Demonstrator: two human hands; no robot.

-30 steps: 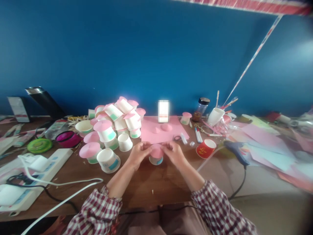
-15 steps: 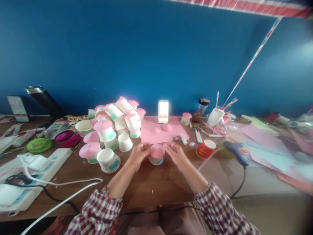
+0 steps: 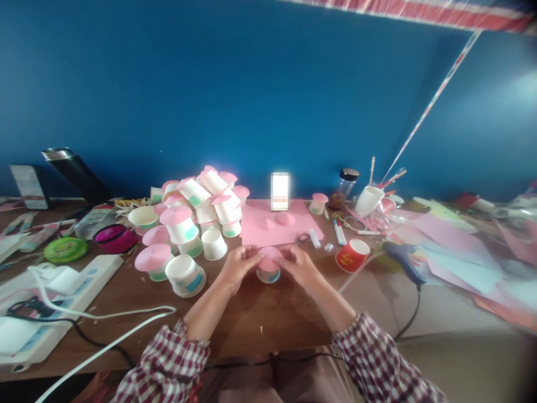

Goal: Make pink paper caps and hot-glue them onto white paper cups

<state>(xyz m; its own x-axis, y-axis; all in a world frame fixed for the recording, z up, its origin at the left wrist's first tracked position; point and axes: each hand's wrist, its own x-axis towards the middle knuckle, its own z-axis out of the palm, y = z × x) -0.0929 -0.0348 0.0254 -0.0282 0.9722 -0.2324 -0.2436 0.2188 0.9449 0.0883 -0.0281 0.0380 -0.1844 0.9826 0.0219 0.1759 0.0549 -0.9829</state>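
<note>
A pink paper cone (image 3: 269, 258) sits like a roof on an upturned paper cup (image 3: 268, 275) in front of me. At the cone's left edge, my left hand (image 3: 243, 266) grips the rim between thumb and fingers. My right hand (image 3: 298, 263) pinches the opposite edge. Both hands are closed, and the cup below stands on the table between them. Beyond my hands lies a pink paper sheet (image 3: 251, 224), bearing two small pink cones (image 3: 286, 218). One more cone-topped cup (image 3: 319, 204) stands at the sheet's right.
Left of my hands rises a pile of cone-topped cups (image 3: 195, 191), with bare upturned cups (image 3: 185, 274) before it. A power strip (image 3: 90, 285) and cables lie further left. To the right are a red cup (image 3: 353, 256), markers (image 3: 339, 232), scissors (image 3: 302, 238) and a glue gun (image 3: 405, 260).
My right fingers have shifted slightly left, further onto the edge of the cone. Otherwise the cone, cup and left hand look the same; the view has moved a touch.
</note>
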